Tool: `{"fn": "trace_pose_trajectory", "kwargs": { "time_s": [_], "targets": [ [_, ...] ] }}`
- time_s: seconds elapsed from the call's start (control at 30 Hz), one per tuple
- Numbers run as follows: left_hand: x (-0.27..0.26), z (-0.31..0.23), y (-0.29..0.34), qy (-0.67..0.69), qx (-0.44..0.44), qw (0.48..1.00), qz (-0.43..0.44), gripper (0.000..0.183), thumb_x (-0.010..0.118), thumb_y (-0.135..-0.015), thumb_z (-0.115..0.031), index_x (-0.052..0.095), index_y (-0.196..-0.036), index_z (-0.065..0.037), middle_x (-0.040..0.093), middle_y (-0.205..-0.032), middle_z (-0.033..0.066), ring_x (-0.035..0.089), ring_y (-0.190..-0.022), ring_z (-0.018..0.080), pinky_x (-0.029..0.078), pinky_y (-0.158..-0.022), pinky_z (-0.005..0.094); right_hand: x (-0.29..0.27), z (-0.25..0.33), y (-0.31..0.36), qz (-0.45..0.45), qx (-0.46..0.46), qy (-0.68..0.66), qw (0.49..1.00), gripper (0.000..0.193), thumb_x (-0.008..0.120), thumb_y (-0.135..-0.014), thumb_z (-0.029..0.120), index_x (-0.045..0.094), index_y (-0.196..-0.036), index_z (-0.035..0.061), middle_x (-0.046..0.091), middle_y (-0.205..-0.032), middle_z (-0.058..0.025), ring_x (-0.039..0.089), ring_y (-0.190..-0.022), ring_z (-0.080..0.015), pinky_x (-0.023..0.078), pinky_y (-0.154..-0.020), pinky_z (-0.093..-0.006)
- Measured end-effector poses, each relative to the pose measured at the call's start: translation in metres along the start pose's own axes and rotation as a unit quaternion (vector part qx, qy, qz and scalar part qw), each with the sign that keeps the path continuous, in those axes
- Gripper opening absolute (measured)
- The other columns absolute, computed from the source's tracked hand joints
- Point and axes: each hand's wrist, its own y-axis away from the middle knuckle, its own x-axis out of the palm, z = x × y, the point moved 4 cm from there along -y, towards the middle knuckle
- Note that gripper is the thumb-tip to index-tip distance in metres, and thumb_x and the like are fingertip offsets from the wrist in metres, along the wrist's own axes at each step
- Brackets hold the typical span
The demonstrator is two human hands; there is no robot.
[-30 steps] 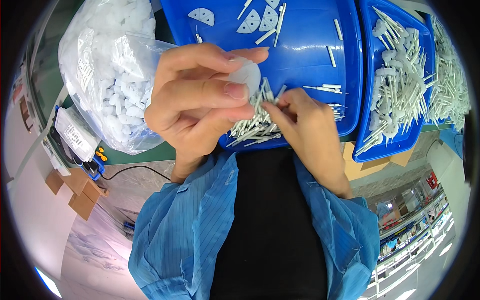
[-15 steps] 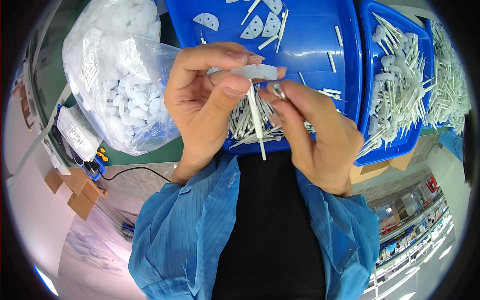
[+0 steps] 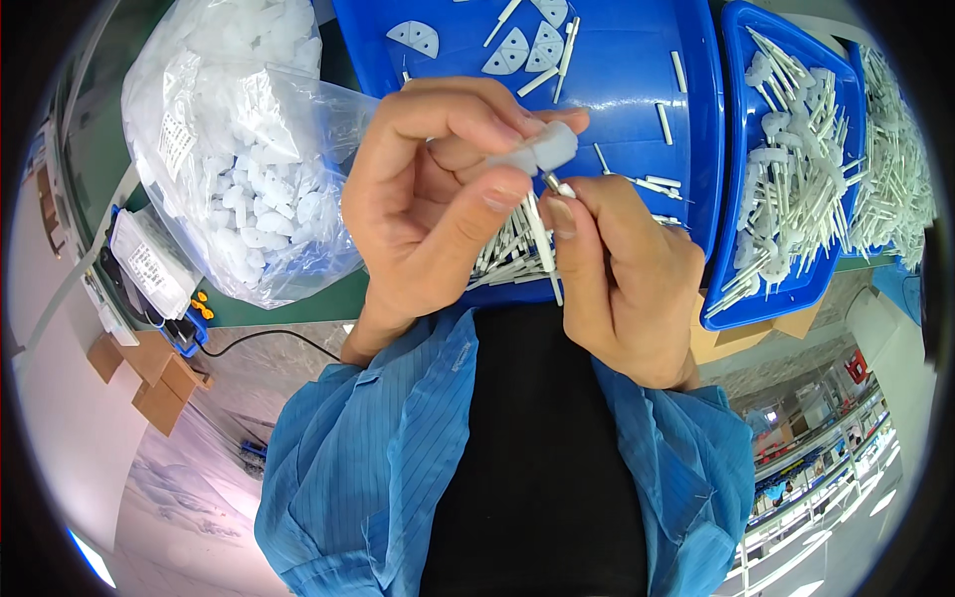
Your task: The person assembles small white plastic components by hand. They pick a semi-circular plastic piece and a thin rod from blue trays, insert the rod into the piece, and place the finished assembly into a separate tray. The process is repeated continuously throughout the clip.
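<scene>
head view, your hands: your right hand [image 3: 632, 269], down by the rod pile [image 3: 507, 254] a second ago, is now raised beside your left hand [image 3: 413, 204], bringing a second rod [image 3: 564, 190] to the white piece [image 3: 542, 151].
what it means: the gap seen half a second ago has all but gone; by the look of it, rod and piece are being lined up (whether they touch, the angle does not settle).
left hand: your thumb and fingers grip the white piece above the near side of the big blue tray [image 3: 627, 50], a first rod [image 3: 540, 239] slanting down from beneath it, its upper end hidden.
right hand: your thumb and forefinger pinch the second rod, its metal end pointing up at the piece's lower edge.
big blue tray: it holds the rod pile close to you, with loose rods and flat wedge pieces [image 3: 413, 39] scattered farther off.
smaller blue tray: to your right, this tray [image 3: 778, 309] is heaped with white pieces bearing rods [image 3: 781, 179].
far right: another heap [image 3: 895, 149] of rods crowds the edge of view.
clear bag: on your left, the plastic bag [image 3: 308, 119] bulges with loose white pieces [image 3: 254, 214].
</scene>
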Motion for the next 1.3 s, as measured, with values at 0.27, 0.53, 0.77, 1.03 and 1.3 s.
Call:
{"fn": "trace_pose_trajectory", "kwargs": {
  "time_s": [0.27,0.53,0.77,1.03,1.3],
  "targets": [
    [-0.007,-0.009,0.003,-0.042,0.025,0.999,0.023,0.031,0.074,-0.080,0.009,0.057,-0.106,0.008,0.060,-0.108,0.0203,0.070,-0.093,0.0236,0.057,-0.086,0.0308,0.000,-0.002,-0.010,-0.009,-0.046,-0.058,0.997,0.010,0.064,-0.092,0.004,0.059,-0.099,0.0005,0.062,-0.070,-0.0113,0.063,-0.054,-0.0249,0.046,-0.045,-0.0321],
    [-0.008,-0.017,-0.001,-0.111,0.074,0.991,0.021,0.029,0.083,-0.069,0.003,0.069,-0.093,0.006,0.067,-0.095,0.0177,0.072,-0.086,0.0261,0.061,-0.076,0.0321,0.005,-0.011,-0.007,-0.020,-0.071,-0.099,0.992,0.014,0.068,-0.089,0.007,0.059,-0.097,-0.0014,0.058,-0.065,-0.0074,0.059,-0.049,-0.0204,0.046,-0.044,-0.0308],
    [-0.002,-0.021,-0.002,-0.068,0.140,0.985,0.070,0.033,0.087,-0.066,-0.004,0.070,-0.092,0.006,0.068,-0.090,0.0184,0.073,-0.081,0.0302,0.063,-0.074,0.0379,0.010,-0.004,0.004,-0.101,-0.229,0.035,0.967,0.023,0.073,-0.084,0.010,0.060,-0.097,-0.0038,0.057,-0.064,-0.0061,0.056,-0.049,-0.0203,0.045,-0.044,-0.0318],
    [-0.003,-0.033,-0.009,-0.238,0.124,0.954,0.137,0.044,0.091,-0.059,-0.011,0.068,-0.095,0.002,0.069,-0.096,0.0182,0.072,-0.084,0.0284,0.059,-0.071,0.0313,-0.002,-0.021,-0.002,0.012,-0.201,0.000,0.980,0.030,0.072,-0.077,0.006,0.065,-0.105,0.0037,0.060,-0.095,-0.0108,0.055,-0.077,-0.0264,0.046,-0.065,-0.0363],
    [0.006,-0.033,0.001,-0.330,0.270,0.881,0.204,0.034,0.086,-0.064,-0.003,0.065,-0.088,0.007,0.065,-0.093,0.0197,0.071,-0.090,0.0325,0.065,-0.075,0.0368,-0.014,-0.012,-0.008,0.022,0.070,-0.107,0.992,0.009,0.063,-0.089,0.003,0.068,-0.096,-0.0018,0.062,-0.071,-0.0116,0.061,-0.061,-0.0218,0.047,-0.057,-0.0304]
  ]
}}
